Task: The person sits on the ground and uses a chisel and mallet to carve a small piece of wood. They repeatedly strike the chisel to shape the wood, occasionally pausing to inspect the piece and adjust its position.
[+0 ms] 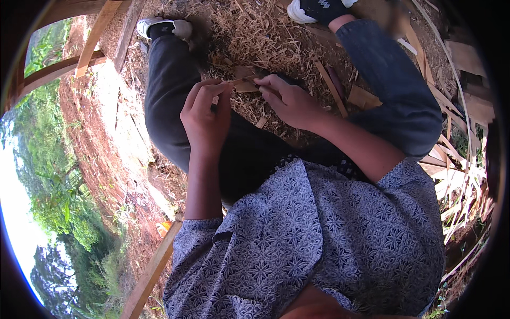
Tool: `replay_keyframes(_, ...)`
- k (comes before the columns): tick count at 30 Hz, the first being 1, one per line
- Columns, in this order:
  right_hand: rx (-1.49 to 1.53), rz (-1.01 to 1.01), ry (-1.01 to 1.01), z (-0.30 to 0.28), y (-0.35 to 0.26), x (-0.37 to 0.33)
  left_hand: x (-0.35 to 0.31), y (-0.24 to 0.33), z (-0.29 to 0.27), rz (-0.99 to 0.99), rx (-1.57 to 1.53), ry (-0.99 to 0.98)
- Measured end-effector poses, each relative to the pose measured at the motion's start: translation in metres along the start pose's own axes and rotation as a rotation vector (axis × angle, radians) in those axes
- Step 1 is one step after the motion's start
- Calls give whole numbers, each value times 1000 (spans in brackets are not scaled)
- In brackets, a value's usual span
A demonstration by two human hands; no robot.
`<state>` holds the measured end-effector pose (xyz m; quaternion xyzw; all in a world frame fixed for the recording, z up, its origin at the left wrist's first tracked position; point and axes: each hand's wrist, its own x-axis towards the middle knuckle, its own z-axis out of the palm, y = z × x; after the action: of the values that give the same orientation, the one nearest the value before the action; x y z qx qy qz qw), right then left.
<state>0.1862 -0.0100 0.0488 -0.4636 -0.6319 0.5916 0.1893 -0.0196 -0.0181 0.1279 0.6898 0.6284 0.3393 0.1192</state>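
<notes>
A short, thin strip of light wood spans the gap between my two hands, above the ground between my knees. My left hand pinches its left end between thumb and fingertips, the other fingers curled. From the right, my right hand is closed with thumb and forefinger at the strip's other end. A dark shape lies just beyond the right fingers; I cannot tell whether it is held or is on the ground.
Wood shavings cover the ground between my shoes. Flat wood offcuts lie beside my right leg, with split strips piled farther right. Wooden posts stand at far left, a beam at near left, with a reddish slope beyond.
</notes>
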Motion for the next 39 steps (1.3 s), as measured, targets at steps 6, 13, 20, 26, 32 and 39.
replay_keyframes(6,-129,209,24,16,100,14,3,-1,-2,44,5,-5)
replay_keyframes(13,77,16,-10,-12,-8,-8,-4,-3,-1,78,-13,-21)
replay_keyframes(20,-18,135,13,0,11,-15,-9,-3,-3,136,4,-49)
replay_keyframes(26,55,110,120,18,86,-3,-3,3,-1,127,-18,-77)
replay_keyframes(32,70,-34,-3,-2,8,-7,-13,0,-1,96,-27,-86)
replay_keyframes(39,46,195,10,2,55,6,-4,4,-3,127,-24,-114)
